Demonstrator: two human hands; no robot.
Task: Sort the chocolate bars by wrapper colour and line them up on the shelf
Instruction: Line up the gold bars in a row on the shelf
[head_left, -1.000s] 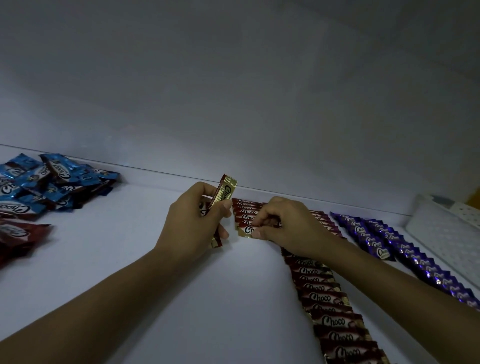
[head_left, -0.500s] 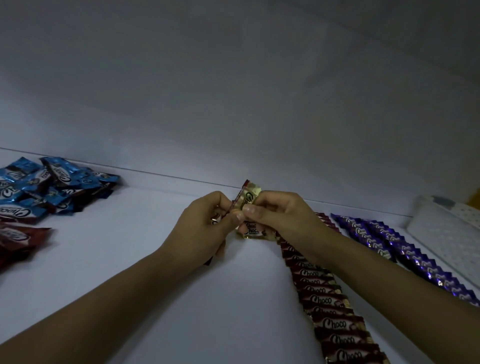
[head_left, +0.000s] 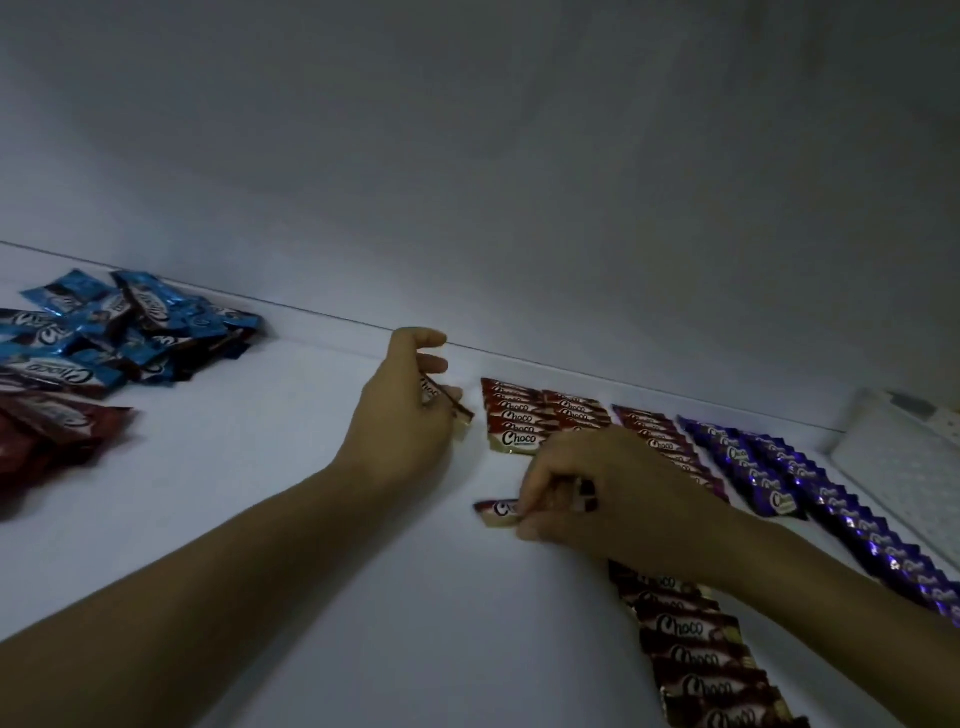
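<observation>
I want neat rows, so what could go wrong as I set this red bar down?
Your right forearm crosses the long red row; drawing back low could scatter it. The bar pinched in your right hand sits ahead of the short red row and may land out of line.

right grip (head_left: 613, 499) hides most of its red bar (head_left: 496, 512).

Bare shelf (head_left: 270, 519) lies open at centre-left; blue pile (head_left: 119, 332) blocks upper left, brown rows (head_left: 540, 421) and purple rows (head_left: 810, 488) fill the right.
</observation>
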